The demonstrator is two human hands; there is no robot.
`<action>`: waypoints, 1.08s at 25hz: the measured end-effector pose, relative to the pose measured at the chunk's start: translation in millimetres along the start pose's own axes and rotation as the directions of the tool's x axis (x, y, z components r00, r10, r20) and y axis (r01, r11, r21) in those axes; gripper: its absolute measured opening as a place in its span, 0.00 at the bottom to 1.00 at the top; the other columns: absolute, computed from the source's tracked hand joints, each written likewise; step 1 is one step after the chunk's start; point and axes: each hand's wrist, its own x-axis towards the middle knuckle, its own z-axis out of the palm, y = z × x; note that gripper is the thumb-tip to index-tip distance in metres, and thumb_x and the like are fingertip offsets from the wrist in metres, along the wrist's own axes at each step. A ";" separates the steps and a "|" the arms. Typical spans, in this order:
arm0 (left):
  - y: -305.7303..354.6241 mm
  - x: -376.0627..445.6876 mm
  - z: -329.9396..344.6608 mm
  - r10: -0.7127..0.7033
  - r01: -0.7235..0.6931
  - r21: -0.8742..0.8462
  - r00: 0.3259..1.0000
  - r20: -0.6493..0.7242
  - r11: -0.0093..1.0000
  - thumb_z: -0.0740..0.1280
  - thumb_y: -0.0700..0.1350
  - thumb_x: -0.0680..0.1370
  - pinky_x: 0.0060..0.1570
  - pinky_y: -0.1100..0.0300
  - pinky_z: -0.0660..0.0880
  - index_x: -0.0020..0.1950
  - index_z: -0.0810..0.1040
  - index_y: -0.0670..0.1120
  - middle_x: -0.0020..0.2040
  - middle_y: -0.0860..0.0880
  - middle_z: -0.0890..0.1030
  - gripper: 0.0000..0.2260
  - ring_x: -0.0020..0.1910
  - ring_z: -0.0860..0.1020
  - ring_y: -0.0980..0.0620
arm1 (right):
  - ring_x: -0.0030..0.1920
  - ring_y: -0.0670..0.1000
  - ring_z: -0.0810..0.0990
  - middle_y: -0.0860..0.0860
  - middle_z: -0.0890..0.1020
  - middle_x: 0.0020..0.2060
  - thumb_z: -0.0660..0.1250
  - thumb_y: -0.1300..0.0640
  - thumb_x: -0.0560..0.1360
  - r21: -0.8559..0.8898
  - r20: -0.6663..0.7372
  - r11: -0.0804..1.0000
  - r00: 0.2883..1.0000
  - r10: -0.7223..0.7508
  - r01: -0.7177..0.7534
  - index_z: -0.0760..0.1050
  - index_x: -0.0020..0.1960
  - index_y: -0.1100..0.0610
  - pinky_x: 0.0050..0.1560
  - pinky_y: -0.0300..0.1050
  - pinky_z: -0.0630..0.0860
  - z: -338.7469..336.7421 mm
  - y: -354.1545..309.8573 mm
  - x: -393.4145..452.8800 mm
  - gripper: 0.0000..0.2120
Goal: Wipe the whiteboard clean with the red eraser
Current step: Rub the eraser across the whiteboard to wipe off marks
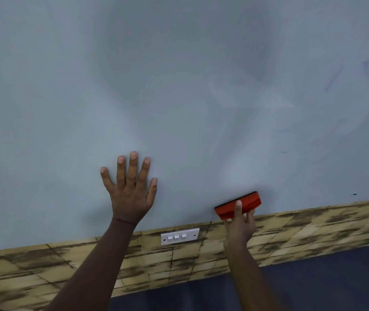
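From the head view, the right hand (239, 223) pinches the red plastic eraser (238, 205) against the pale whiteboard's (179, 86) bottom edge. The left hand (130, 187) presses flat, fingers spread. Up and right of the grip, faint blue marks (366, 68) remain; mostly wiped, I'd say.

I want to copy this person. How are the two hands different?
The left hand lies flat on the whiteboard with its fingers spread wide; the right hand curls its fingers round the red eraser. The left hand holds nothing; the right hand holds the eraser against the board. The left hand is higher up; the right hand is down at the board's bottom edge. Both reach up to the same board.
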 end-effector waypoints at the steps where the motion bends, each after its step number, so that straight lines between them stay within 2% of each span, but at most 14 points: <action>1: 0.1 -4.7 -0.8 -0.005 0.005 0.000 1.000 0.017 1.000 0.61 0.55 0.85 0.82 0.35 0.40 0.88 0.51 0.48 0.88 0.46 0.47 0.35 0.87 0.45 0.44 | 0.64 0.57 0.79 0.54 0.77 0.70 0.71 0.52 0.81 -0.015 0.004 0.999 0.999 0.042 -0.041 0.65 0.81 0.52 0.61 0.60 0.81 -1.7 4.8 0.2 0.31; 4: -0.7 -17.8 -4.5 -0.011 0.011 -0.002 0.998 0.067 1.000 0.62 0.57 0.85 0.82 0.35 0.41 0.88 0.51 0.48 0.88 0.46 0.47 0.35 0.87 0.45 0.44 | 0.59 0.61 0.81 0.61 0.79 0.68 0.71 0.52 0.81 -0.075 0.007 0.987 0.990 0.141 -0.140 0.71 0.76 0.60 0.58 0.59 0.83 -2.8 30.5 -3.8 0.26; 6: -3.1 -24.9 -8.8 0.002 -0.002 0.000 0.996 0.094 1.000 0.63 0.57 0.85 0.82 0.35 0.42 0.87 0.52 0.47 0.88 0.45 0.47 0.35 0.87 0.46 0.43 | 0.56 0.62 0.84 0.64 0.81 0.63 0.71 0.50 0.80 -0.097 0.019 0.975 0.979 0.202 -0.199 0.72 0.71 0.64 0.48 0.53 0.86 0.0 47.8 -14.7 0.26; 8: -5.3 -30.4 -12.2 0.018 -0.018 0.000 0.993 0.120 1.000 0.63 0.57 0.85 0.82 0.35 0.44 0.87 0.53 0.47 0.88 0.44 0.48 0.35 0.86 0.47 0.42 | 0.55 0.62 0.85 0.64 0.82 0.61 0.71 0.48 0.79 -0.135 0.056 0.966 0.972 0.229 -0.219 0.72 0.70 0.65 0.40 0.46 0.86 6.0 61.7 -31.2 0.27; 11: -6.5 -36.9 -15.9 0.031 -0.034 0.015 0.987 0.158 0.999 0.65 0.55 0.85 0.82 0.34 0.46 0.87 0.54 0.46 0.87 0.43 0.49 0.35 0.86 0.49 0.41 | 0.59 0.62 0.84 0.60 0.81 0.63 0.74 0.52 0.78 -0.153 0.180 0.967 0.957 0.229 -0.202 0.70 0.72 0.61 0.39 0.43 0.85 24.3 75.4 -66.1 0.27; 14: 1.5 -36.9 -25.2 -0.017 0.020 -0.014 0.983 0.183 1.000 0.68 0.52 0.83 0.81 0.33 0.49 0.86 0.57 0.46 0.87 0.42 0.52 0.35 0.86 0.51 0.41 | 0.58 0.55 0.84 0.54 0.81 0.60 0.78 0.48 0.73 -0.209 0.311 0.973 0.937 0.159 -0.096 0.68 0.70 0.54 0.49 0.51 0.86 37.6 82.6 -95.1 0.31; 16: 14.9 -29.7 -34.0 -0.108 0.120 -0.067 0.981 0.160 0.990 0.70 0.49 0.82 0.80 0.31 0.55 0.83 0.65 0.45 0.84 0.41 0.60 0.30 0.85 0.56 0.40 | 0.56 0.51 0.85 0.50 0.83 0.57 0.78 0.40 0.68 -0.287 0.362 0.957 0.930 0.061 0.049 0.68 0.65 0.49 0.55 0.56 0.85 39.2 78.9 -104.0 0.32; 18: 29.6 -16.7 -38.6 -0.126 0.138 -0.093 0.984 0.126 0.986 0.72 0.46 0.81 0.75 0.32 0.63 0.78 0.74 0.44 0.78 0.42 0.68 0.25 0.80 0.64 0.42 | 0.52 0.48 0.85 0.47 0.83 0.53 0.78 0.37 0.67 -0.322 0.372 0.927 0.926 -0.062 0.192 0.69 0.63 0.46 0.53 0.50 0.85 42.3 56.0 -108.3 0.31; 21: 45.3 10.1 -36.9 -0.033 0.053 -0.150 0.990 0.136 0.987 0.73 0.44 0.80 0.71 0.36 0.67 0.76 0.75 0.46 0.75 0.45 0.70 0.24 0.76 0.67 0.45 | 0.46 0.43 0.85 0.45 0.84 0.49 0.78 0.36 0.68 -0.315 0.382 0.875 0.893 -0.238 0.367 0.71 0.60 0.46 0.45 0.42 0.84 47.0 -3.2 -95.8 0.28; 24: 62.7 37.9 -30.6 -0.018 0.040 -0.178 0.992 0.121 0.983 0.72 0.45 0.81 0.72 0.37 0.65 0.76 0.74 0.48 0.76 0.46 0.69 0.23 0.77 0.67 0.44 | 0.41 0.44 0.84 0.46 0.83 0.41 0.78 0.37 0.70 -0.282 0.308 0.840 0.873 -0.378 0.463 0.74 0.54 0.46 0.42 0.49 0.85 39.6 -62.7 -59.8 0.22; 26: 79.7 54.0 -25.3 -0.032 0.050 -0.186 0.995 0.096 0.981 0.70 0.47 0.81 0.73 0.36 0.63 0.77 0.72 0.48 0.77 0.46 0.69 0.24 0.79 0.64 0.44 | 0.41 0.45 0.84 0.46 0.81 0.38 0.79 0.38 0.70 -0.242 0.270 0.867 0.889 -0.371 0.435 0.75 0.53 0.44 0.43 0.55 0.86 27.2 -82.7 -34.8 0.19; 27: 87.3 60.1 -23.0 -0.049 0.064 -0.190 0.995 0.085 0.980 0.70 0.47 0.81 0.73 0.36 0.62 0.77 0.71 0.48 0.77 0.47 0.68 0.24 0.80 0.63 0.45 | 0.44 0.47 0.85 0.49 0.82 0.40 0.78 0.39 0.70 -0.221 0.260 0.894 0.907 -0.331 0.389 0.75 0.53 0.45 0.44 0.56 0.87 21.2 -85.6 -24.8 0.19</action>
